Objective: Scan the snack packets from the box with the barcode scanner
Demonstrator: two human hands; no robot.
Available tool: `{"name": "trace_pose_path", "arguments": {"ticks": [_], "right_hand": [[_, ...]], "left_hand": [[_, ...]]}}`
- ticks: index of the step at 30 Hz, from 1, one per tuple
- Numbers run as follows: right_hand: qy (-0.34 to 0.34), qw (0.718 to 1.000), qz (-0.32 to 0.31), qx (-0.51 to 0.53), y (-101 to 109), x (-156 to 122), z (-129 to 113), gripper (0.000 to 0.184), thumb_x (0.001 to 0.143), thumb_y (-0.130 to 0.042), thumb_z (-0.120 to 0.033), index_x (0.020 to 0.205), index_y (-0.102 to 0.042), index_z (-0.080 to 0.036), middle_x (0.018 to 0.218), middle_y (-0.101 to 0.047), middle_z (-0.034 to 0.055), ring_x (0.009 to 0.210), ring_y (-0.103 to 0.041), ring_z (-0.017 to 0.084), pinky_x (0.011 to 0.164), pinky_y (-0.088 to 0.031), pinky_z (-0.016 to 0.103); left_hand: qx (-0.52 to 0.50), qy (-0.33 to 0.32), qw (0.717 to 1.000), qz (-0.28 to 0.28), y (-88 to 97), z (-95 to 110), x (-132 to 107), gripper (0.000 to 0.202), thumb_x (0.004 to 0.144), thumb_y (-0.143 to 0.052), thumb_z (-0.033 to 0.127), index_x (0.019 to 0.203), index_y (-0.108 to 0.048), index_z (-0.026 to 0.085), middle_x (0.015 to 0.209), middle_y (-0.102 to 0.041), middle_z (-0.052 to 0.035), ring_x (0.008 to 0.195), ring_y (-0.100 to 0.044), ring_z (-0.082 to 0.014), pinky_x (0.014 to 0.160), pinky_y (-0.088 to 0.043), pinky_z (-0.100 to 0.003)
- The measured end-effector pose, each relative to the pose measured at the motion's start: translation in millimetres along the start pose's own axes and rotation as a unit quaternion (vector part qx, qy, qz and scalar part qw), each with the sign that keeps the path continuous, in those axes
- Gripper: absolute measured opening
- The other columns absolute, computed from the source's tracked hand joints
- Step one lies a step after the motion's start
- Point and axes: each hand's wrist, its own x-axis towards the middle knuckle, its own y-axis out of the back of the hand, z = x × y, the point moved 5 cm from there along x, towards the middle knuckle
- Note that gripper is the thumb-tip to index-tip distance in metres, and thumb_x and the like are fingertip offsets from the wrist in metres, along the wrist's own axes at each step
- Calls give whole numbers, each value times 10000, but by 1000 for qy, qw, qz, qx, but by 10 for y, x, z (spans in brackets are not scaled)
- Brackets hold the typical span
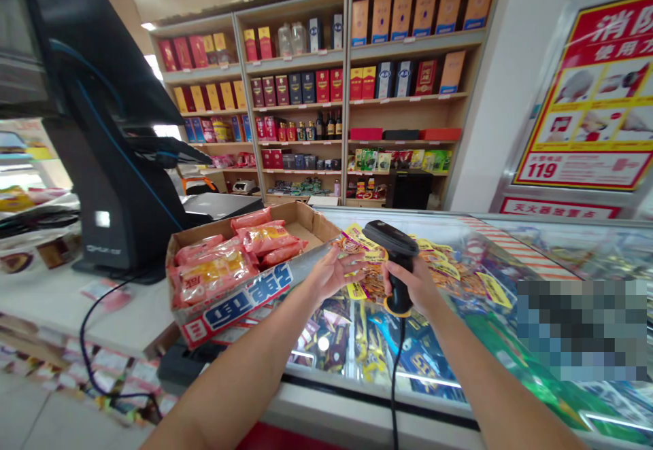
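Right grip [411, 285] closed around black corded barcode scanner [392, 240]; left grip [334, 274] spread open above freezer glass [510, 253], beside carton of pink packets [229, 307]; red sign [584, 168] read 119.

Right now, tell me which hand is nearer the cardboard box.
Left: the left hand is beside the cardboard box; the right hand, gripping the barcode scanner, is farther right, over the freezer.

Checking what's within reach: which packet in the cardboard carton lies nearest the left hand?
The pink packet at the carton's right end, closest to the open left hand; the other packets lie farther from it.
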Motion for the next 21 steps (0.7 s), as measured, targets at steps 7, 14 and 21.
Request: {"name": "trace_pose_path", "arguments": {"ticks": [7, 14, 21], "right_hand": [[-2, 1000, -15, -3, 2, -9, 6, 322, 753, -683, -441, 610, -599, -165, 453, -582, 12, 383, -520, 123, 410, -446, 246], [0, 1000, -28, -12, -7, -17, 28, 319, 754, -680, -446, 622, -599, -166, 464, -582, 12, 391, -521, 127, 417, -453, 257], [-33, 998, -43, -44, -6, 9, 8, 318, 725, -677, -459, 631, -566, -177, 449, -560, -3, 369, -507, 124, 397, -432, 249]], "left_hand": [[-53, -64, 994, 64, 45, 105, -1, 313, 826, -671, 450, 811, -569, 155, 652, -588, -3, 558, -575, -104, 508, -454, -200], [-2, -149, 982, 115, 26, 267, -34, 310, 712, -801, 259, 763, -517, 145, 519, -477, 76, 381, -443, -14, 348, -311, -88], [42, -281, 941, 183, 18, 336, -125, 406, 684, -801, 262, 843, -434, 189, 735, -667, 13, 684, -720, -179, 683, -584, -294]]}}
